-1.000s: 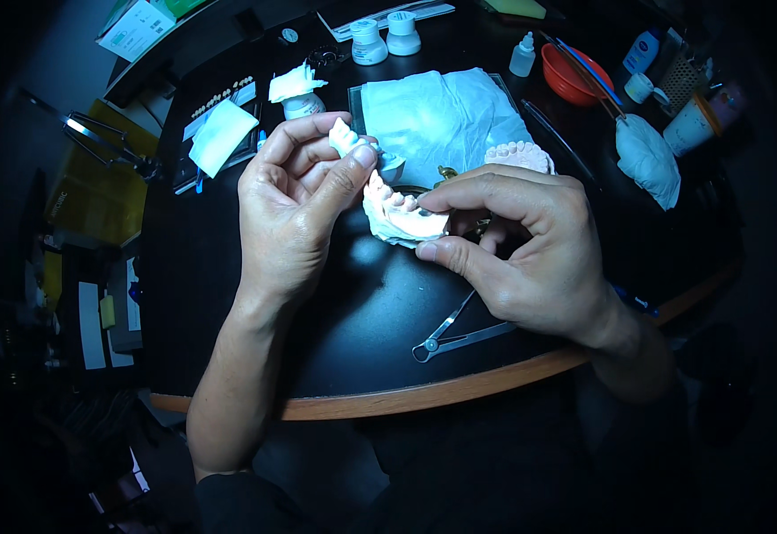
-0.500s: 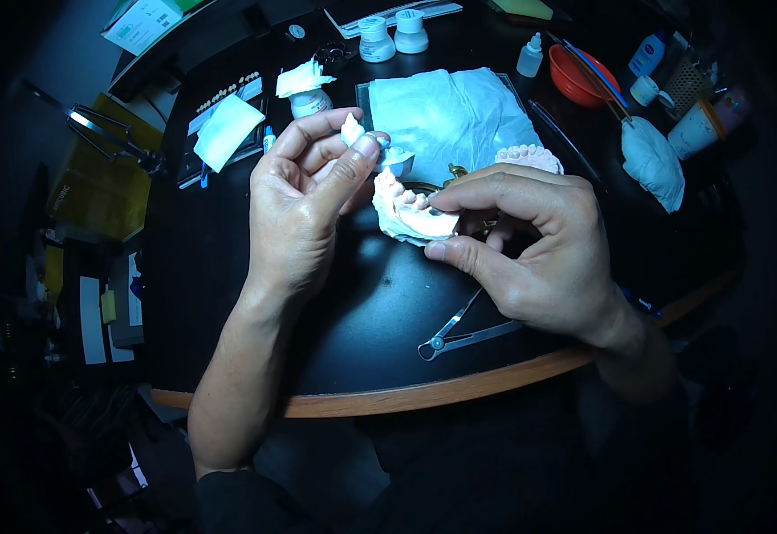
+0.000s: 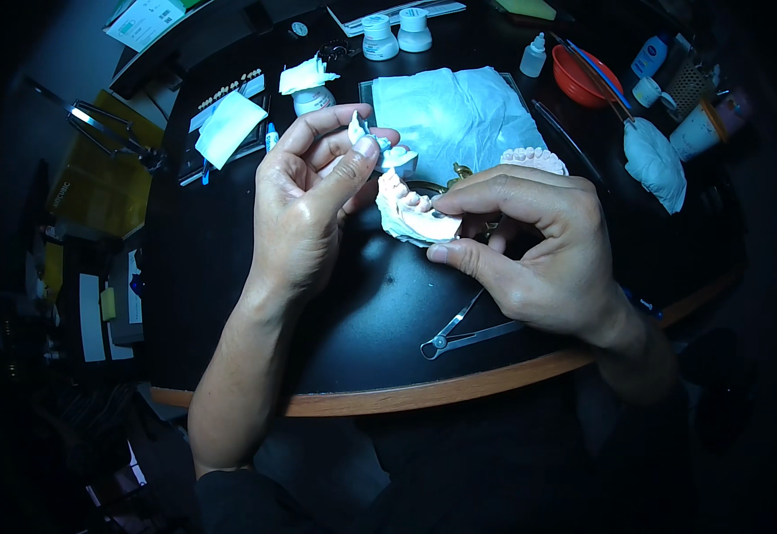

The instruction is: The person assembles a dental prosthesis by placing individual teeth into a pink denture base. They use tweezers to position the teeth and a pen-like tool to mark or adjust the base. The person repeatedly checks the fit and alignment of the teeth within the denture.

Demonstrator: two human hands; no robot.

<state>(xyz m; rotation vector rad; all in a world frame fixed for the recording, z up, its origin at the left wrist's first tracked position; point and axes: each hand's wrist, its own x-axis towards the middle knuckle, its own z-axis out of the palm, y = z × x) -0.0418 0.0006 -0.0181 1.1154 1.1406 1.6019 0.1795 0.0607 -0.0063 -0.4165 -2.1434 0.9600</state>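
My left hand is raised over the table, pinching a small white plaster piece between thumb and fingertips. Just to its right, my right hand grips a white plaster dental cast by its right end, thumb below and index finger on top near the teeth. Teeth line the cast's upper edge. The two plaster parts are held close together but apart. Behind my right hand sits another plaster cast with a row of teeth, partly hidden. Brass-coloured metal parts show between the hands.
A metal caliper lies near the wooden table edge. Behind the hands is a pale tissue sheet. White jars, a dropper bottle, a red bowl and a wrapped white bundle stand farther back.
The small plaster piece in my left hand has turned a little, and the left fingers have shifted slightly. My right hand keeps its hold on the dental cast.
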